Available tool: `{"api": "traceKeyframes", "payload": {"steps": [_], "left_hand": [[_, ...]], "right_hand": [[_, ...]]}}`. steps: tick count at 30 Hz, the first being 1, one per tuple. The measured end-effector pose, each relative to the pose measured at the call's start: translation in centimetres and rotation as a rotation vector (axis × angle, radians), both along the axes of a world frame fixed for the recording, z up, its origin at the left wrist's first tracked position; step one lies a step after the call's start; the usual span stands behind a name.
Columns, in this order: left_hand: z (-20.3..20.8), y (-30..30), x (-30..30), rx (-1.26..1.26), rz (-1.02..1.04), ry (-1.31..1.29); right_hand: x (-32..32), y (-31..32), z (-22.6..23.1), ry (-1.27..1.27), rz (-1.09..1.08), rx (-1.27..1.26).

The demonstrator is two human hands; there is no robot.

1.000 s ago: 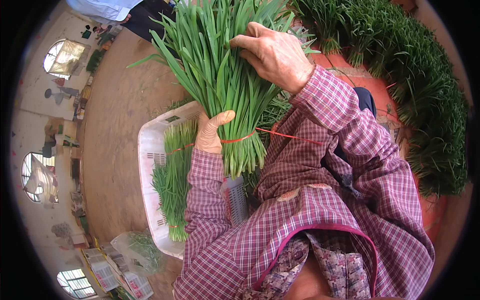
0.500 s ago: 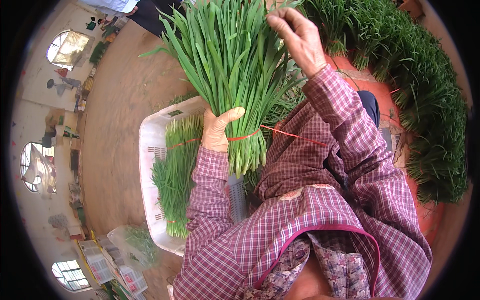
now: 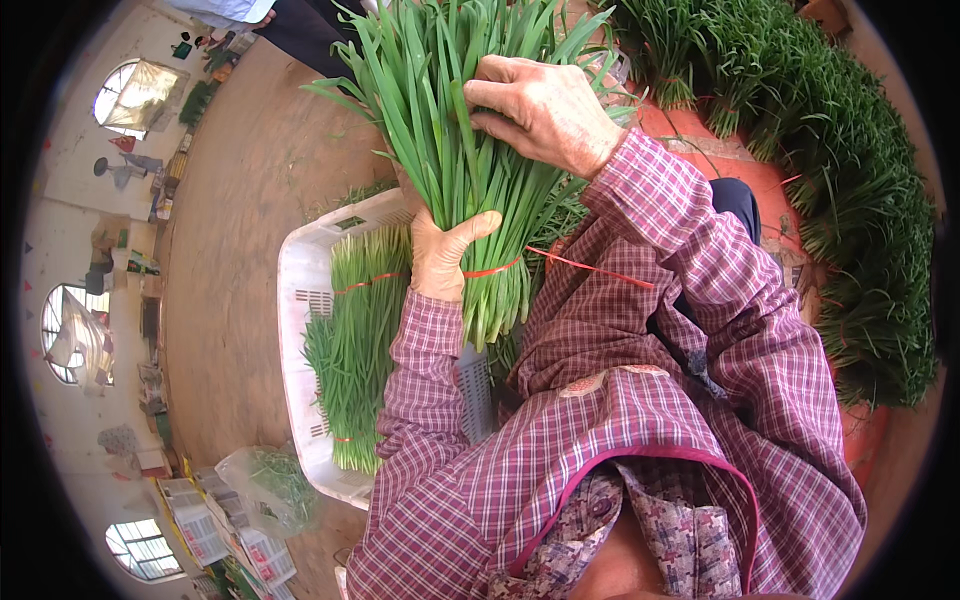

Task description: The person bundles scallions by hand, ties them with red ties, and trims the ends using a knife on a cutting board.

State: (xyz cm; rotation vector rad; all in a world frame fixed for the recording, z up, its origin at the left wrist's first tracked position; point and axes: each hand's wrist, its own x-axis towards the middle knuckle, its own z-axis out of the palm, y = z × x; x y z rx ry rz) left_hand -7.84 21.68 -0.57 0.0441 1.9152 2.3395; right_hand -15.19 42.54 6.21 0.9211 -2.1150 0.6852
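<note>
Your left hand clamps the bunch of green chives at its red band, above the white crate; your right hand presses flat on the leaves. Should the left grip ease, stalks may slide free and scatter across the floor.

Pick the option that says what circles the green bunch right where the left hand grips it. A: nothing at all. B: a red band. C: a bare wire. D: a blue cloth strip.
B: a thin red band runs around the bunch of green leaves at the left hand, its loose end trailing toward the plaid sleeve.
</note>
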Motion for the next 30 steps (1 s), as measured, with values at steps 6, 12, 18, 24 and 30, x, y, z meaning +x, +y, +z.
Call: {"api": "traceKeyframes", "payload": {"steps": [6, 12, 18, 24, 30], "left_hand": [[-0.1, 0.5, -0.7, -0.022, 0.0, 0.066], [0.3, -0.1, 0.1, -0.002, 0.061, 0.047], [0.6, 0.4, -0.2, 0.068, 0.028, 0.01], [0.6, 0.2, -0.2, 0.049, 0.031, 0.045], [1.0, 0.6, -0.5, 0.08, 0.027, 0.028]], "right_hand": [[-0.9, 0.8, 0.3, -0.066, -0.017, -0.382], [1.6, 2.6, 1.7, -0.641, 0.262, -0.434], [2.9, -0.2, -1.0, -0.289, 0.01, -0.104], [3.1, -1.0, -1.3, -0.264, 0.039, -0.119], [2.0, -1.8, -2.4, -0.314, 0.062, -0.446]]}}
